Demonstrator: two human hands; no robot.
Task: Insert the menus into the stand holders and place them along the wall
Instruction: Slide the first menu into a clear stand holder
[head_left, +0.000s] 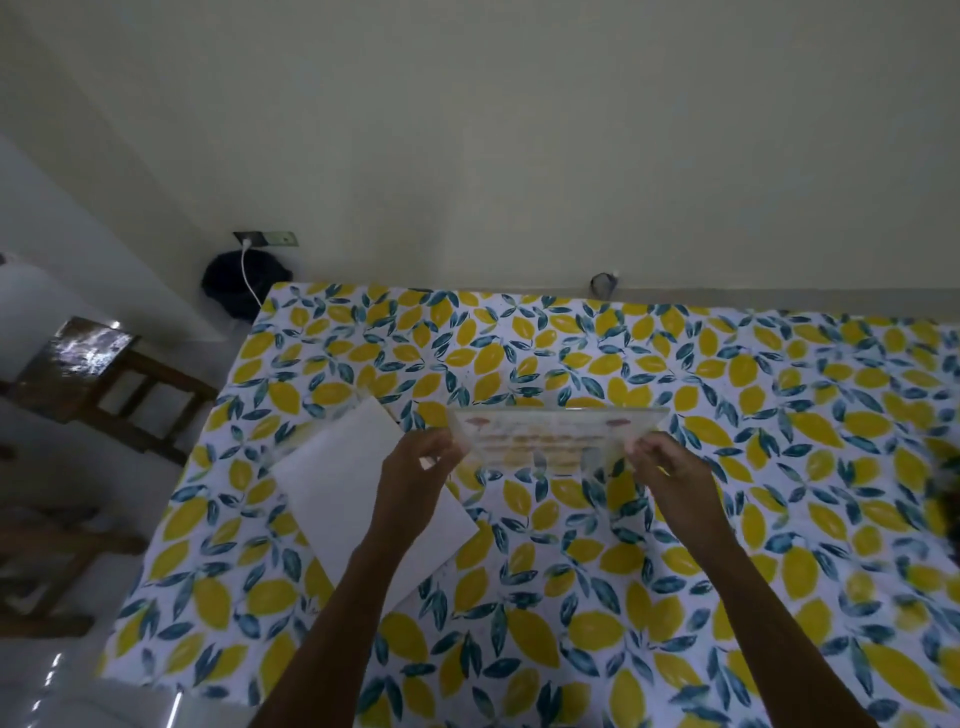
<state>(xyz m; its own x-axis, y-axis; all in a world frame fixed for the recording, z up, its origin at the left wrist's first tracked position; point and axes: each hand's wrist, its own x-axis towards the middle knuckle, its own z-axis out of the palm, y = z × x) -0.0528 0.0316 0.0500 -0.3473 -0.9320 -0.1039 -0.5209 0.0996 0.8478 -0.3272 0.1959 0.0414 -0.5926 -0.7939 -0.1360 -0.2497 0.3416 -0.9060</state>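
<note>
A clear acrylic stand holder (556, 441) with a printed menu inside it is held above the lemon-print tablecloth (779, 467), near the middle of the table. My left hand (415, 467) grips its left edge and my right hand (670, 473) grips its right edge. White menu sheets (343, 483) lie face down on the cloth to the left, partly under my left forearm. Another clear holder seems to lie at the sheets' far left corner (306, 436), hard to make out.
The pale wall (519, 156) runs along the table's far edge. A wall socket (265, 239) with a white cable and a dark bag (234, 286) sit at the far left corner. Wooden chairs (104, 384) stand left of the table.
</note>
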